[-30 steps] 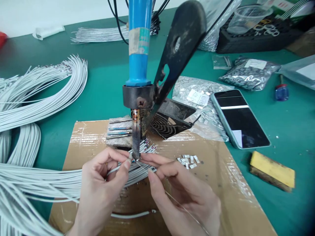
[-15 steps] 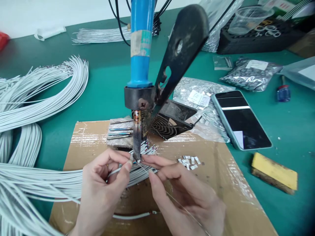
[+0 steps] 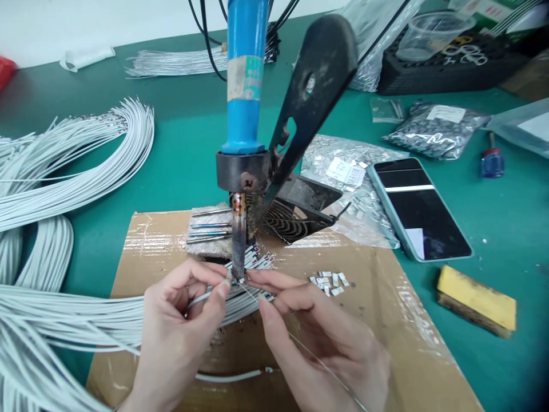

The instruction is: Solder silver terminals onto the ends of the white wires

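Barely shifting since the earlier frame, the left hand (image 3: 182,320) is pinching a white cable (image 3: 198,298) and the right hand (image 3: 326,337) a thin wire (image 3: 317,359), both ends lying beneath the soldering iron (image 3: 239,243), work apparently holding steady.

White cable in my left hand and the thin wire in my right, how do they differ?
The white cable is thicker; the thin wire is far finer. The cable looks white, the wire silvery grey. The cable is pinched in the left hand, the wire in the right hand. Both lead toward the soldering iron's tip.
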The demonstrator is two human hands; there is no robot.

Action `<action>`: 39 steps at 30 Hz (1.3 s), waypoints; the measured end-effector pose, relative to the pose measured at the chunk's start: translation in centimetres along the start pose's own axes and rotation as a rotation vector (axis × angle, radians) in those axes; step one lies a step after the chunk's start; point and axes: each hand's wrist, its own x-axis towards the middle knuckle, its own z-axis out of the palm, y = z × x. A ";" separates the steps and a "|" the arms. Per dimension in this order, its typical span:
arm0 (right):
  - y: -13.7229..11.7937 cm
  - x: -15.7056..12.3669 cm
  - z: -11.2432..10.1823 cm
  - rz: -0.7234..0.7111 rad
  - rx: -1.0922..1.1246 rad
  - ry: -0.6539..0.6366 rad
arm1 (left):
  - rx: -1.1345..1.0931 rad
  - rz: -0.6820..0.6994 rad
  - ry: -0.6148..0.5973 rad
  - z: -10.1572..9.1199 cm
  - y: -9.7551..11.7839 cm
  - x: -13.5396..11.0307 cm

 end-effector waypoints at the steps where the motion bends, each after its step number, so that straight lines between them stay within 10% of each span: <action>1: 0.0 0.0 0.0 -0.001 0.003 -0.007 | 0.008 0.005 -0.016 -0.1 -0.1 0.0; 39: 0.2 0.1 0.1 -0.061 -0.026 0.014 | -0.034 0.014 -0.075 -0.4 -0.4 0.0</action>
